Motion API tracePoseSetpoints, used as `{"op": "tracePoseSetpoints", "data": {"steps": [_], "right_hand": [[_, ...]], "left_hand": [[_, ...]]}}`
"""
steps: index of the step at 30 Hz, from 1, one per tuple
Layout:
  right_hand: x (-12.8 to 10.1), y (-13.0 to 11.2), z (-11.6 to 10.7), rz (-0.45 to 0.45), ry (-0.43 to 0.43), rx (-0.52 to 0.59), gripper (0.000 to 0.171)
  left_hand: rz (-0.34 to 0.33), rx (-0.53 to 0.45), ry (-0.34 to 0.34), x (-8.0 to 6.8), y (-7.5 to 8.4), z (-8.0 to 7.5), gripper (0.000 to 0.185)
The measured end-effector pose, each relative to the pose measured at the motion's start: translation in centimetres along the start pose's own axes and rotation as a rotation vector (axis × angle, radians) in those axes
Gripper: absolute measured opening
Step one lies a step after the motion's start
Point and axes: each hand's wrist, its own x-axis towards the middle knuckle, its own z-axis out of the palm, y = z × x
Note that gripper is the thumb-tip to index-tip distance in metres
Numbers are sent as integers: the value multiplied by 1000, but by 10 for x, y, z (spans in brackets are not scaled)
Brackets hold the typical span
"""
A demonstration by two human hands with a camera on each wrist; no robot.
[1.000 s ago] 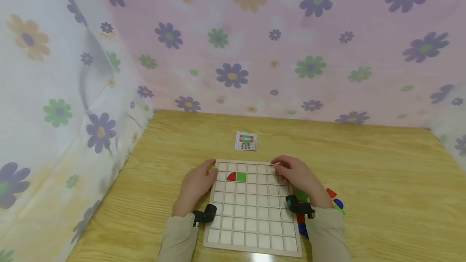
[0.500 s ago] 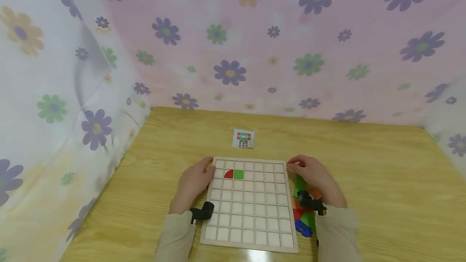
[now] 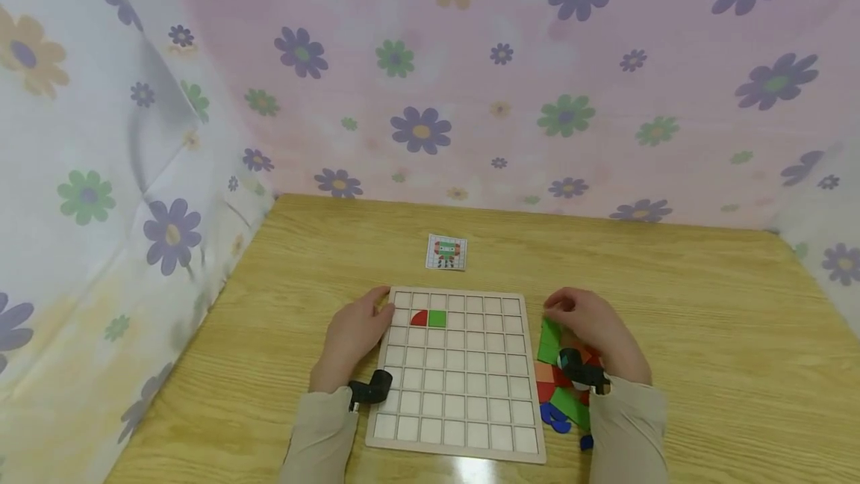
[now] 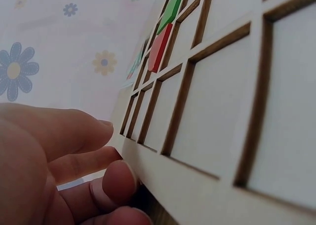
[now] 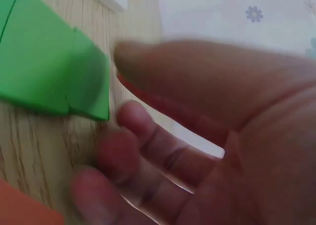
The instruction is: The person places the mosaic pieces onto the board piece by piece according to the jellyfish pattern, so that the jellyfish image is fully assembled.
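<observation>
Found the pale wooden grid board (image 3: 463, 379) flat on the wood-grained table (image 3: 705, 320). Noted a red quarter-round piece (image 3: 420, 318) in the second row from the far edge, second compartment from the left, and in the next compartment rightward a green square (image 3: 437, 318). Saw the left hand (image 3: 352, 334) against the board's left edge near the far corner, fingers relaxed and slightly apart, touching the wood. Found the right hand (image 3: 598, 326) off the board's right side, fingers loosely bent, thumb parted from the fingertips, close to green pieces (image 3: 549, 342); could not tell about contact there. Saw nearer the person, along the same side, orange pieces (image 3: 544, 372), a slanted green strip (image 3: 569, 406) and dark blue pieces (image 3: 556, 418), partly bunched together. Made out beyond the board, apart from it, a small card (image 3: 446, 252) printed with a green-and-red figure. Noted beige sleeves (image 3: 327, 420) and, behind the table, a pink flowered cloth (image 3: 497, 88).
</observation>
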Motion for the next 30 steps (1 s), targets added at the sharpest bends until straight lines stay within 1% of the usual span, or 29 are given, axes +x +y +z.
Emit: {"op": "tracePoseSetpoints", "data": {"steps": [6, 8, 12, 17, 23, 30], "right_hand": [[1, -5, 1, -32, -63, 1, 34], [1, -7, 1, -30, -63, -5, 34], [2, -11, 2, -32, -46, -36, 33], [4, -19, 6, -28, -13, -54, 32], [7, -21, 9, -16, 44, -71, 33], [8, -23, 14, -15, 62, -54, 33]], "left_hand": [[-3, 35, 25, 0, -1, 0, 42], [2, 30, 26, 1, -2, 0, 42], [5, 23, 15, 0, -1, 1, 42], [2, 37, 23, 0, -3, 0, 41], [27, 36, 18, 2, -2, 1, 41], [34, 49, 22, 1, -1, 4, 41]]}}
